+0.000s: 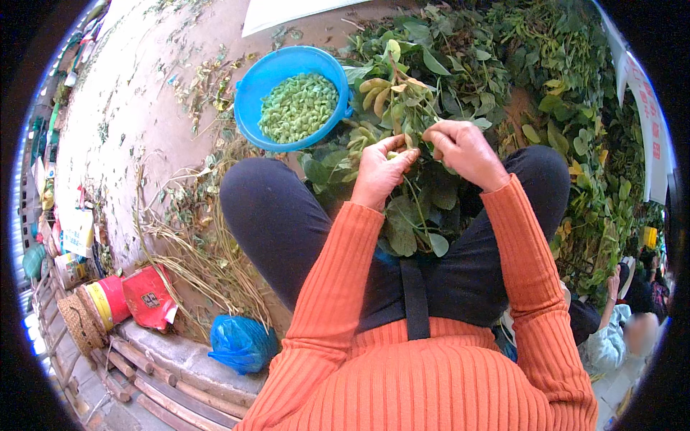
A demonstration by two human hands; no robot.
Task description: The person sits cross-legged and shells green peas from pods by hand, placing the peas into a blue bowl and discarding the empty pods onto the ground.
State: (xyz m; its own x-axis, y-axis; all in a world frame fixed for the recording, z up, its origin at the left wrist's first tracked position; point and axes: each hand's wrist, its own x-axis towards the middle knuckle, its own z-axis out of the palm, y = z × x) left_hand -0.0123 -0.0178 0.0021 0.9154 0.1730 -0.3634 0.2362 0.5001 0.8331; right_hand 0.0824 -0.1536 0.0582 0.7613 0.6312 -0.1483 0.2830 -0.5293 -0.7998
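Observation:
Between my knees, my left hand (384,168) grips a green bean pod on a leafy bean plant, thumb and fingers pinched together. Close on its right, my right hand (464,150) has its fingers bent at the same plant; whether they hold a pod or stem cannot be made out. Plump yellow-green bean pods (384,96) hang from the stem above both hands. A blue plastic basin (249,119) stands beyond my left knee, partly filled with shelled green beans (299,108). Broad leaves (401,221) lie over my lap below the hands.
Heaped bean plants (560,102) spread ahead and to the right. Stripped stalks (199,258) lie left of my leg, near a tied blue plastic bag (242,343), a red bag (150,297) and wooden poles (178,396). Another person (609,339) sits at the lower right.

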